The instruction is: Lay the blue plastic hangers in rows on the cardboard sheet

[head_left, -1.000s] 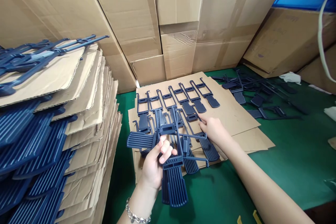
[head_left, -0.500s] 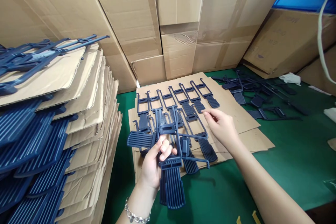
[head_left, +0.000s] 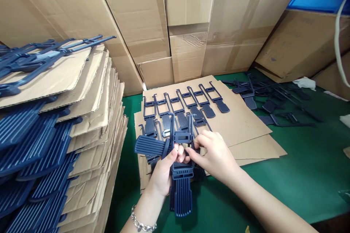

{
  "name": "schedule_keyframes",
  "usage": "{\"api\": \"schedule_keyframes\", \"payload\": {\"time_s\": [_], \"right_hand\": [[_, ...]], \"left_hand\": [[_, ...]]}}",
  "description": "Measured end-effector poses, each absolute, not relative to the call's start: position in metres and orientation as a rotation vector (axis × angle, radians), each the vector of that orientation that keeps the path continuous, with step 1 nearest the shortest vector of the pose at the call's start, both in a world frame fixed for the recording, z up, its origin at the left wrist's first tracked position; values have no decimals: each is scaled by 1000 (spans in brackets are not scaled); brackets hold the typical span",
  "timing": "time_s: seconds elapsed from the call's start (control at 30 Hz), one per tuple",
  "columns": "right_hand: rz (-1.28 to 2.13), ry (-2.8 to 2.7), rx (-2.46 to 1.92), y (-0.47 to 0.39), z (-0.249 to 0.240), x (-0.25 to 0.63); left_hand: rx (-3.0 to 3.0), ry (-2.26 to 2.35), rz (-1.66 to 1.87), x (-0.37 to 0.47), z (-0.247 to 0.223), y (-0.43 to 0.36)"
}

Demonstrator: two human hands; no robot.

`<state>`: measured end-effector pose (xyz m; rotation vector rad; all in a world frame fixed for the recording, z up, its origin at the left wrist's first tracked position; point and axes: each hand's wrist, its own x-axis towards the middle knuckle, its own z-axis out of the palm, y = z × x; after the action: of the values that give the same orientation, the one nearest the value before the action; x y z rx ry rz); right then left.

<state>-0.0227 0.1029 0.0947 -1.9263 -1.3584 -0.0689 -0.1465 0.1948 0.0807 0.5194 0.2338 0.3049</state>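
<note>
Left hand and right hand now meet at the bundle of ribbed plastic frames, where half a second ago my right was out over the cardboard sheet, beside the frames lying there. My left fingers are wrapped around the bundle, holding it above the front edge of the sheet, with one ribbed paddle jutting out to the left and others hanging down toward me. My right thumb and forefinger have come in against the bundle's right side; they look close to pinching a thin frame arm, but I can't tell whether they have hold of it. The arms that stuck out to the right a moment earlier don't show there any more; whether they have turned or are just behind my hand, I can't say. As I judge it, the work has shifted from the sheet to the bundle, with both hands busy on the same pieces. Toward the back of the sheet, the row of laid-out frames sits as it did, paddles facing me; my hands hide part of the nearer row. Right of the sheet lies a loose heap of frames, and left of it rises a layered cardboard stack.
</note>
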Motion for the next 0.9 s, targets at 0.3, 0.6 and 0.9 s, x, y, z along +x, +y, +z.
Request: {"api": "schedule_keyframes", "payload": {"time_s": [0.3,0.6,0.9], "right_hand": [[64,-1073,-1865,97,102,-14],[72,-648,-2094,77,92,75],[182,-775,-2535,75,88,83]], "left_hand": [[629,511,336,-144,80,189],[467,478,465,-141,95,197],[418,506,483,-141,97,199]]}}
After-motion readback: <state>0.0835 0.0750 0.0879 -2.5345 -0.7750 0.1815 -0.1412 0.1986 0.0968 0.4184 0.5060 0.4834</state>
